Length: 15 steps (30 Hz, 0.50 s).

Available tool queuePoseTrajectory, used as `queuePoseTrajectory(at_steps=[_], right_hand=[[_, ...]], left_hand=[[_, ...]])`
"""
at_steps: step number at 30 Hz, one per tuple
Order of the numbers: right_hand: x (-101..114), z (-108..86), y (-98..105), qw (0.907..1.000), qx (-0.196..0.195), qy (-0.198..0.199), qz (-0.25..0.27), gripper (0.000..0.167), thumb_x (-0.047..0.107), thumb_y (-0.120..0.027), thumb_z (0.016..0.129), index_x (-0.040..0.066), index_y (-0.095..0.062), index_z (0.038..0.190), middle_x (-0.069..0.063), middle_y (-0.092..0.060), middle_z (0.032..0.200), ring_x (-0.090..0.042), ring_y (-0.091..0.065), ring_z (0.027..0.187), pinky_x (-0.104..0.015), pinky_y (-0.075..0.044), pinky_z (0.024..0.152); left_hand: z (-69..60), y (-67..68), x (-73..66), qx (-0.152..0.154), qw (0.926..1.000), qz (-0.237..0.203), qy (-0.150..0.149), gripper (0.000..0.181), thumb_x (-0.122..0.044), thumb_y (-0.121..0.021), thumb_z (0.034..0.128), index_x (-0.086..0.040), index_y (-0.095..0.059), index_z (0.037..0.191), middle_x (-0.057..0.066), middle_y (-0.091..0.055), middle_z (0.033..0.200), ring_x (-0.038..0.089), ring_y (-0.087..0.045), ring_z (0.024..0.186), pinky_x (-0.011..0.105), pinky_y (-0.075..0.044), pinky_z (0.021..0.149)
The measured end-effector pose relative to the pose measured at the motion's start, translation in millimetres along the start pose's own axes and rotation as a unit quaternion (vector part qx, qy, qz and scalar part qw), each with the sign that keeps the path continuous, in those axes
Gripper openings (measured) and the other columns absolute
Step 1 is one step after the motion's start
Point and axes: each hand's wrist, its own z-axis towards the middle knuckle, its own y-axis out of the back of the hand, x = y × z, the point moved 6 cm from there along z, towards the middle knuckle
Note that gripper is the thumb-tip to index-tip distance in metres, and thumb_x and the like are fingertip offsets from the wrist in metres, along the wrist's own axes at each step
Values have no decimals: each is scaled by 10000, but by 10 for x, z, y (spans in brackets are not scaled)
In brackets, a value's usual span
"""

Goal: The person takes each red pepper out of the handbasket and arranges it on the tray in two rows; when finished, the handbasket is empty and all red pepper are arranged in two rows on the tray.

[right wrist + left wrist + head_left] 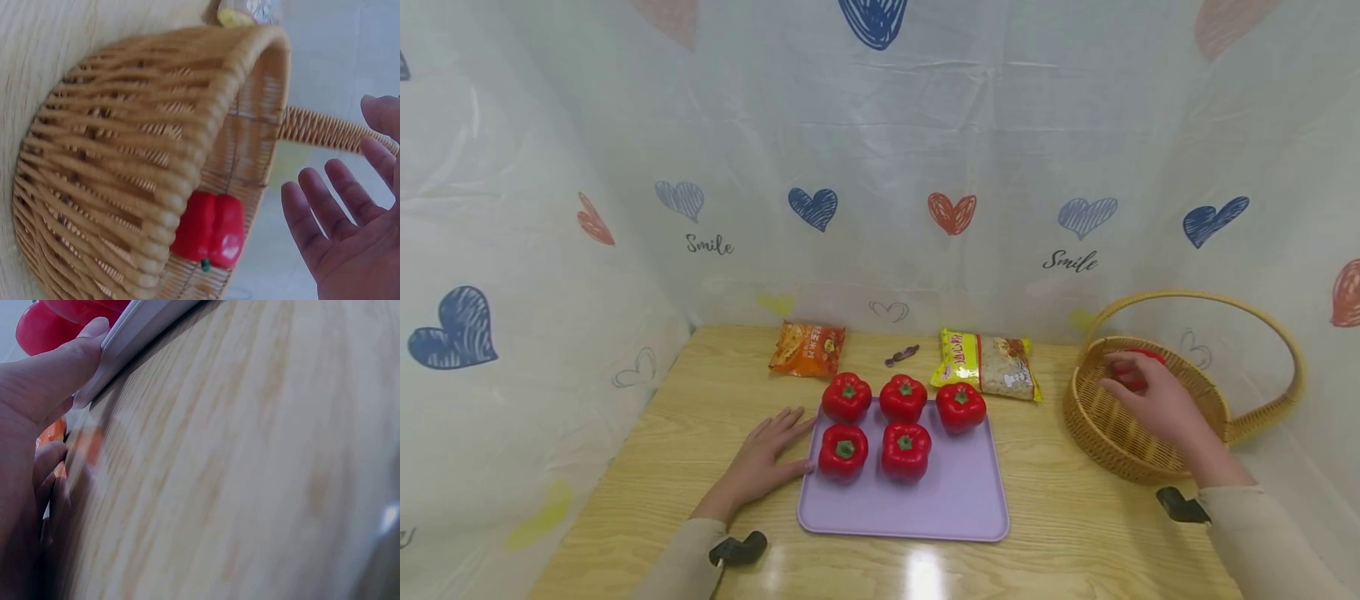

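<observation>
On the lilac tray (925, 510) stand several red peppers (905, 452); in the left wrist view some red peppers (50, 325) show past the tray's edge. The left hand (762, 462) lies on the table with fingers spread, thumb and a fingertip touching the tray's left edge. Over the wicker basket (1101, 433) is the right hand (1156, 400), partly covering a red pepper (1138, 367). In the right wrist view the right hand (350, 231) is apart from the pepper (209, 230) lying inside the basket (125, 162), its fingers relaxed and holding nothing.
Behind the tray lie an orange snack packet (807, 349), a small purple wrapped item (902, 356) and a yellow packet (988, 365). The basket's tall handle (1195, 295) arches up at the right. A curtain printed with hearts (952, 213) hangs behind the table.
</observation>
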Motion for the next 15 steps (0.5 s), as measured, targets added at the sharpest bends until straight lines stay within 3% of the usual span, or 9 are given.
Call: queuePoseTrajectory(at_steps=[4, 15], right_hand=[[-84, 42, 24, 9999, 47, -138, -20, 543, 324, -628, 1026, -41, -483, 1401, -287, -570, 1236, -463, -582, 1086, -604, -524, 830], [-424, 140, 131, 9982, 186, -567, -89, 613, 373, -586, 1040, -80, -427, 1422, -370, -543, 1258, -537, -566, 1098, -624, -533, 812]], left_hand=[[-6, 7, -1, 18, 10000, 33, 42, 714, -532, -697, 913, -217, -502, 1524, 140, -394, 1603, 396, -249, 1516, 601, -152, 1218], [-4, -4, -6, 24, 10000, -14, 64, 711, -524, -698, 916, -222, -496, 1528, 142, -386, 1607, 393, -245, 1517, 604, -144, 1219]])
